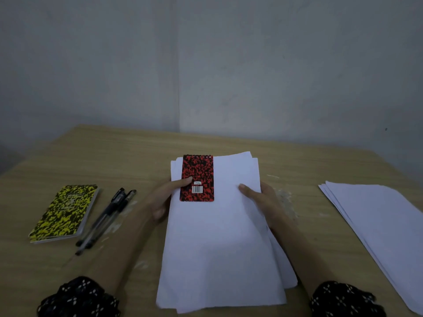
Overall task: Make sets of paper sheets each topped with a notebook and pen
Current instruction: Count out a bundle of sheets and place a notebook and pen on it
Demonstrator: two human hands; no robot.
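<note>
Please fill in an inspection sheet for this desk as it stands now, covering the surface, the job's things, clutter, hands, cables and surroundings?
Surface: wooden table, pale scuffs near the right hand.
Job's things: red notebook lies on the centre paper stack, no pen on it; yellow notebook and pens lie to the left; a second paper stack is fanned at the right.
Clutter: nothing seen.
Hands: left hand holds the centre stack's left edge, thumb on the red notebook; right hand holds the right edge, thumb on top.
Cables: nothing seen.
Surroundings: bare grey wall, dim light.
</note>
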